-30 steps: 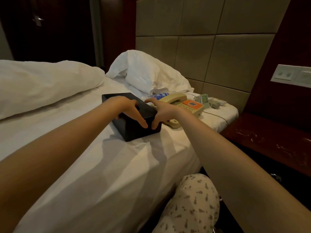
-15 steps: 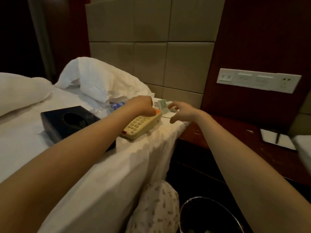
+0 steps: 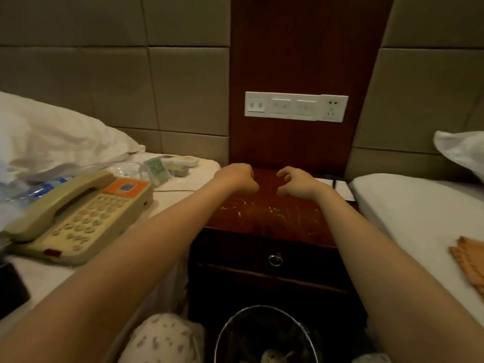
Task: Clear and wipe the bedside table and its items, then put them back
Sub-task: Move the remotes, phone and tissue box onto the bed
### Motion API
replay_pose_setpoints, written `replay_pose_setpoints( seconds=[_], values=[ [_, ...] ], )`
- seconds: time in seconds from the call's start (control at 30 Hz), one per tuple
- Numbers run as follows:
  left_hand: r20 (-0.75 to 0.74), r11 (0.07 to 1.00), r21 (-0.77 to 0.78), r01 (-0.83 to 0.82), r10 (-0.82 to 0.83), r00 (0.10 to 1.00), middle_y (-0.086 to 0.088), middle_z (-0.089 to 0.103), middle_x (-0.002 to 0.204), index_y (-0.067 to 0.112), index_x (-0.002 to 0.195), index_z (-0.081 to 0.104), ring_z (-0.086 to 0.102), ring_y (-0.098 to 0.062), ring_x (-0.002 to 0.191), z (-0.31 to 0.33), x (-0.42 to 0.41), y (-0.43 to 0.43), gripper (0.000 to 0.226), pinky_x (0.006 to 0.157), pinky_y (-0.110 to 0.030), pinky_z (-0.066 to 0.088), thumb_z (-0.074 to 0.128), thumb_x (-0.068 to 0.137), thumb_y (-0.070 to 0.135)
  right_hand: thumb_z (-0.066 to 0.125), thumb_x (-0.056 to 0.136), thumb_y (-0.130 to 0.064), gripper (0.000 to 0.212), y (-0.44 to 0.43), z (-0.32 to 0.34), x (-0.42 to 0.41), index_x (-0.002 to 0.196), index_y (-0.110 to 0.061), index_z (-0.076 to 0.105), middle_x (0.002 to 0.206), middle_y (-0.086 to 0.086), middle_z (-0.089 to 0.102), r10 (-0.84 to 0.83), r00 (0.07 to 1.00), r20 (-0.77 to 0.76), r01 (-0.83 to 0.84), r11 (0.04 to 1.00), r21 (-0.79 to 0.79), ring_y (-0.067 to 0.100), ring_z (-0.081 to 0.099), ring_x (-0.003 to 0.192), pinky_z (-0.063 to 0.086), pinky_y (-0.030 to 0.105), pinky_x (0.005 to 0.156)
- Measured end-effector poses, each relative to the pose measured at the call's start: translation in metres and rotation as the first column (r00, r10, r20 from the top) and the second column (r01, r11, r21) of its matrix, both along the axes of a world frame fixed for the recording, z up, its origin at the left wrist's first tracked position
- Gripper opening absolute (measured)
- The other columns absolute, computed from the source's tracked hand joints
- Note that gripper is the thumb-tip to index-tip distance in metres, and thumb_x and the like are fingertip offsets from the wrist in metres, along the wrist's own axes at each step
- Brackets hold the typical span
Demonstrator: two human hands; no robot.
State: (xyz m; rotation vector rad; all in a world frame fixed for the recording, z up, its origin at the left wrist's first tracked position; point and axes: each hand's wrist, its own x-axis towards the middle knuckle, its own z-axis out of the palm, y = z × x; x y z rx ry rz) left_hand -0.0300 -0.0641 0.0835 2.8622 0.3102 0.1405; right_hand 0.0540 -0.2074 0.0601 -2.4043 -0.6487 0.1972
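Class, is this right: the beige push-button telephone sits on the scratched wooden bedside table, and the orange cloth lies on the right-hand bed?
No. The head view shows the beige push-button telephone on the white-sheeted left bed, not the scratched wooden bedside table; the orange cloth does lie on the right-hand bed.

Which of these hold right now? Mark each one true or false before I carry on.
1. The beige push-button telephone lies on the white bed sheet, off the dark red wooden bedside table. True.
2. The right grip holds the orange cloth. False: the cloth lies on the right-hand bed, and the grip is empty over the table.
3. A white notepad sits at the table's right rear. True.
4. The table's drawer is pulled open. False: it is closed.
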Motion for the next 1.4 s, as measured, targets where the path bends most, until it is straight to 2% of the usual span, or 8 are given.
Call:
replay_pose_setpoints(
  seconds=[0.13,0.3,0.5,0.6,0.73,0.87,1.1,1.4],
  values=[
    [-0.027,0.994,-0.071,0.082,-0.084,0.996,0.001,0.055,0.092,0.023,0.092,0.056,0.057,-0.018,0.092,-0.009,0.042,-0.020,0.005,0.084,-0.033,0.049,0.054,0.088,0.022,0.060,0.089,-0.013,0.051,-0.036,-0.008,0.030,0.136,-0.011,0.041,0.136,0.012,0.045,-0.112,0.994,-0.003,0.112,0.994,0.000,0.027,0.048,0.121,0.039,0.030,0.086],
    [-0.025,0.991,-0.063,0.119,-0.120,0.992,-0.003,0.059,0.120,0.018,0.123,0.056,0.058,-0.021,0.107,-0.035,0.093,-0.045,0.033,0.087,-0.033,0.049,0.053,0.091,0.016,0.056,0.090,-0.015,0.044,-0.077,-0.026,0.068,0.132,-0.007,0.046,0.132,0.015,0.050,-0.299,0.954,0.031,0.300,0.952,-0.057,0.029,0.051,0.116,0.041,0.031,0.086],
    [-0.039,0.991,-0.064,0.116,-0.119,0.992,-0.005,0.057,0.123,0.017,0.122,0.056,0.057,-0.023,0.108,-0.071,0.157,-0.066,0.030,0.089,-0.035,0.051,0.050,0.093,0.015,0.050,0.091,-0.013,0.032,-0.098,-0.053,0.108,0.117,0.005,0.058,0.120,0.022,0.059,-0.445,0.891,0.092,0.451,0.890,-0.066,0.034,0.054,0.111,0.043,0.036,0.089],
    [-0.005,0.984,-0.112,0.138,-0.139,0.990,-0.006,0.055,0.128,0.016,0.125,0.054,0.055,-0.024,0.113,-0.081,0.191,-0.072,0.034,0.092,-0.035,0.049,0.050,0.092,0.015,0.050,0.091,-0.019,0.029,-0.096,-0.063,0.132,0.110,0.000,0.062,0.118,0.020,0.060,-0.484,0.868,0.108,0.492,0.869,-0.059,0.035,0.054,0.110,0.046,0.039,0.091],
    [0.051,0.961,-0.229,0.157,-0.149,0.988,-0.011,0.047,0.138,0.013,0.132,0.048,0.045,-0.028,0.126,-0.086,0.234,-0.084,0.039,0.103,-0.035,0.041,0.049,0.093,0.017,0.047,0.094,-0.030,0.043,-0.090,-0.069,0.164,0.129,-0.006,0.047,0.133,0.022,0.042,-0.506,0.849,0.151,0.522,0.846,-0.104,0.038,0.040,0.124,0.037,0.041,0.100],
    [0.070,0.983,-0.153,0.100,-0.090,0.993,-0.015,0.034,0.143,0.013,0.140,0.037,0.035,-0.035,0.131,-0.097,0.268,-0.089,0.048,0.106,-0.040,0.036,0.046,0.093,0.009,0.047,0.094,-0.038,0.057,-0.085,-0.076,0.188,0.139,-0.007,0.031,0.142,0.021,0.033,-0.540,0.829,0.146,0.558,0.815,-0.154,0.037,0.032,0.130,0.034,0.040,0.102],
    [0.086,0.981,-0.187,0.051,-0.035,0.996,-0.009,0.059,0.123,0.013,0.112,0.066,0.054,-0.027,0.115,-0.126,0.297,-0.085,0.025,0.093,-0.035,0.047,0.053,0.093,0.004,0.048,0.092,-0.041,0.062,-0.075,-0.086,0.209,0.141,-0.008,0.027,0.145,0.021,0.029,-0.575,0.809,0.119,0.586,0.777,-0.230,0.036,0.027,0.134,0.029,0.042,0.107],
    [0.107,0.883,-0.469,-0.008,0.066,0.992,-0.011,0.062,0.120,0.007,0.111,0.066,0.061,-0.027,0.106,-0.126,0.311,-0.093,0.023,0.087,-0.032,0.050,0.059,0.089,0.007,0.048,0.093,-0.016,0.038,-0.079,-0.085,0.221,0.130,-0.006,0.046,0.134,0.017,0.046,-0.632,0.766,0.113,0.641,0.744,-0.185,0.035,0.040,0.125,0.037,0.038,0.099]
  ],
)
